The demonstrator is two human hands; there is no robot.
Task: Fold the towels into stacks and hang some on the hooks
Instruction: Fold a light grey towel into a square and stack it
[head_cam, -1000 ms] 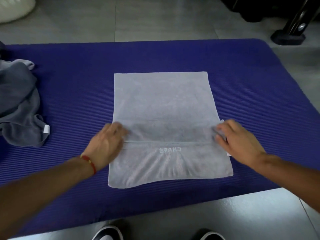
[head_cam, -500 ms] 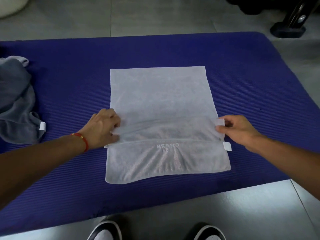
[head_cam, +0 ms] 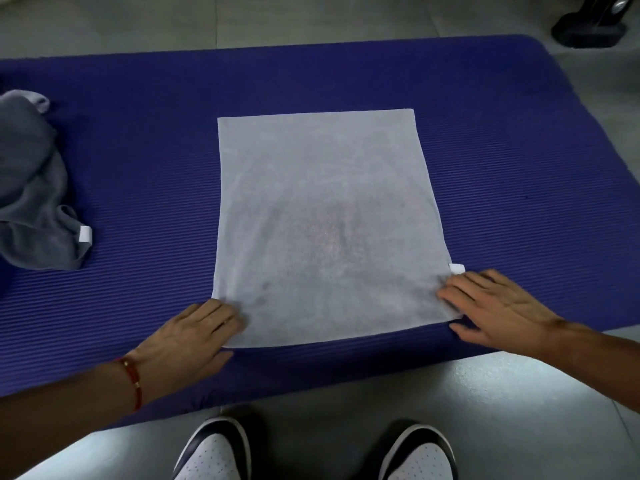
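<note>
On the near half of the purple mat [head_cam: 519,140], in the head view, which is our only 1, we see the pale grey towel [head_cam: 322,216] lying flat as a near-square, its far edge straight and its near edge close to the mat's front border. Our left hand [head_cam: 187,337] rests at the near left corner with fingers straight and together, fingertips on the cloth, gripping nothing. Our right hand [head_cam: 498,306] lies flat at the near right corner, fingers slightly spread and pressing the edge down, likewise holding nothing. A small white tag [head_cam: 456,268] pokes out at the right edge just beyond those fingers. Well apart on the left sits a crumpled dark grey towel [head_cam: 31,195], unfolded, with its own white label. Our 2 shoes [head_cam: 311,452] show on the grey floor below the mat, and a black stand base [head_cam: 588,29] sits at the far right.

We judge this fold laid and being smoothed, with further folds and the hanging not yet done; no hooks are visible. The risks from here: the near edge bows slightly, so layers may be misaligned and the next fold would carry that skew. Lifting either palm carelessly could drag the top layer, since terry clings to skin. The protruding tag may end up showing on the finished stack.
</note>
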